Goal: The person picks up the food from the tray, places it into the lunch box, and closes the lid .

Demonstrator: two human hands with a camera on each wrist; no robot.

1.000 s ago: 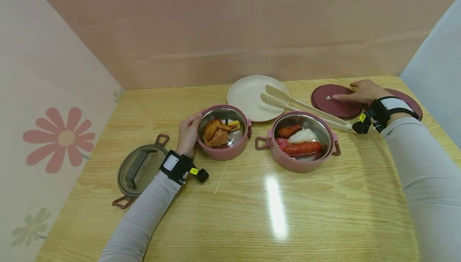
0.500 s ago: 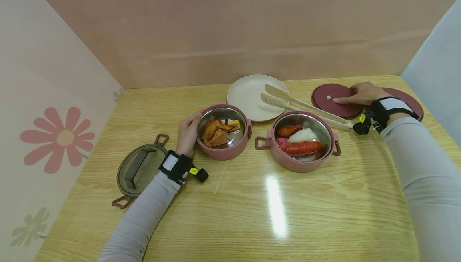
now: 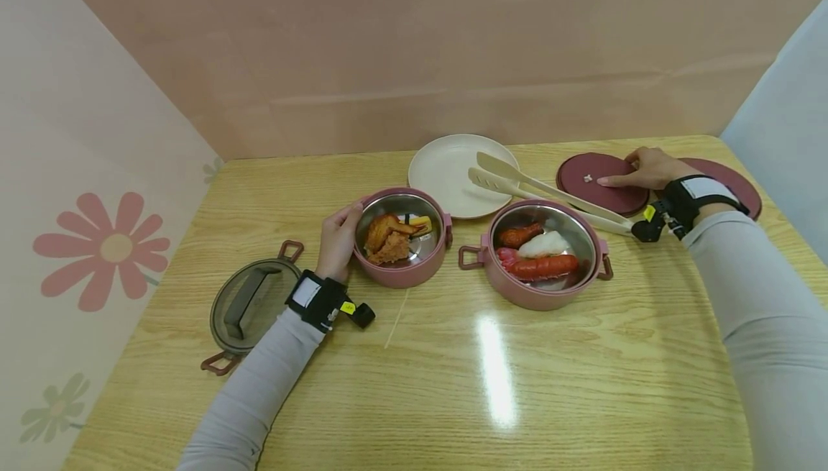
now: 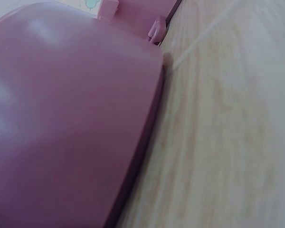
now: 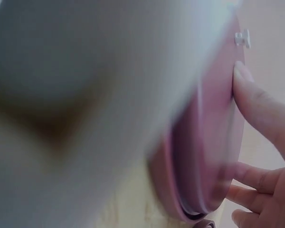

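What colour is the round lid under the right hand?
Dark maroon-red lid, with a small white mark at its centre; it shows best in the head view.

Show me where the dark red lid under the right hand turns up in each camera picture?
Head: lid at far right of the table, right hand on it.
Left wrist: not in it.
Right wrist: lid fills the middle, edge-on.
Shared landmark: its white centre knob.
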